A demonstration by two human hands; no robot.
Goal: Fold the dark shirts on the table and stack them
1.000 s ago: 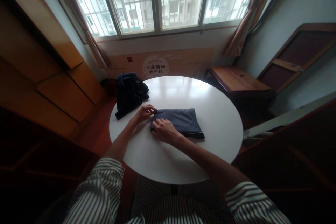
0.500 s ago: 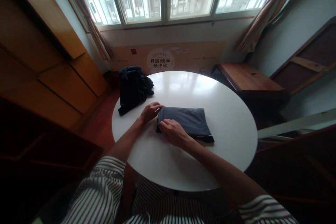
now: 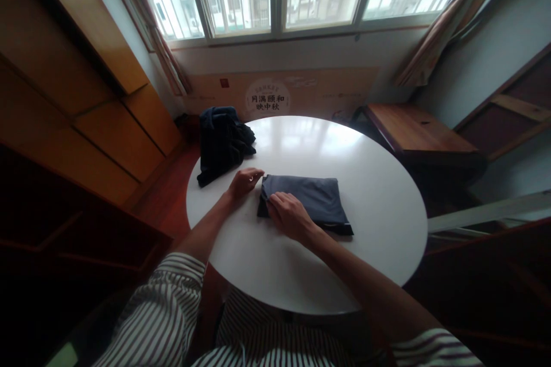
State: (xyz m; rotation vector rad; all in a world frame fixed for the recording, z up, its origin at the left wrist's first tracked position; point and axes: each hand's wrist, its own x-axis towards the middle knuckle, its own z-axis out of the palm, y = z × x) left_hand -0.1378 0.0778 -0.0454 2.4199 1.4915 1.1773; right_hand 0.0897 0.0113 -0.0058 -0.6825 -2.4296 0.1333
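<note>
A folded grey-blue garment (image 3: 316,198) lies flat on the white oval table (image 3: 379,241), with black cloth showing under its near and left edges. The fingers of my right hand (image 3: 290,215) are bent over its left part near the close edge, gripping the fabric, which wrinkles at that spot. Beside the far left corner is my left hand (image 3: 245,182), fingers curved and a small gap between thumb and fingers. Its fingertips are just off the cloth, and nothing shows in them.
A heap of dark clothing (image 3: 224,143) rests at the table's far left edge. Behind the table, a printed cardboard panel (image 3: 336,89) leans below the window. To the right stands a wooden desk (image 3: 426,126); wooden cabinets (image 3: 116,132) line the left side.
My left hand has drawn slightly away from the garment's far left corner. My right hand has shifted a little right, and the cloth's left edge has moved with it, baring more black underneath.
</note>
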